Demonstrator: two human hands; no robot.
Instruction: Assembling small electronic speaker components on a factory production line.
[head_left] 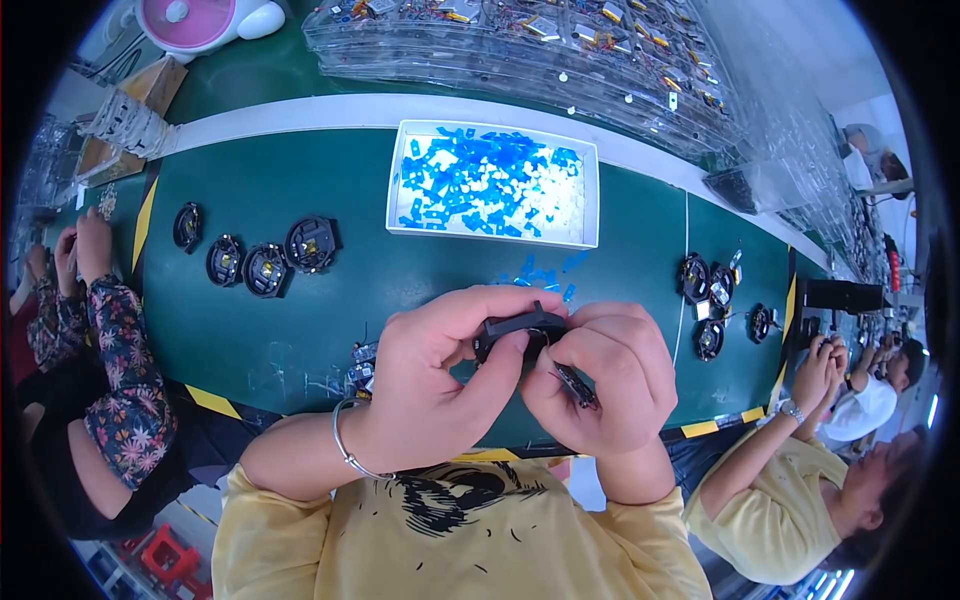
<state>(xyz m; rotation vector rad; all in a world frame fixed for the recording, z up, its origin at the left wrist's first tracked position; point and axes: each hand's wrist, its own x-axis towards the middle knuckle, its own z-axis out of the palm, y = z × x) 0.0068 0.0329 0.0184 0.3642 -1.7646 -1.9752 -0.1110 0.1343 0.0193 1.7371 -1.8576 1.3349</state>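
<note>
My left hand (425,365) grips a small black plastic housing (522,326) between thumb and fingers, in front of my chest. Close against it, my right hand (622,375) is closed in a pinch around a small dark flat part (574,384), which pokes out below its fingers. The fingertips of both hands meet at the housing, and its inside is mostly hidden by them. Just beyond my hands lie several loose blue pieces (540,272). A white box (392,200) farther off holds many small blue and white pieces.
Several round black housings (265,270) sit at left, and more with parts inside (709,338) at right. Small boards (362,370) lie by my left forearm. Clear trays of wired parts (540,60) stand behind the box. Co-workers sit on both sides, one with a flowered sleeve (125,350).
</note>
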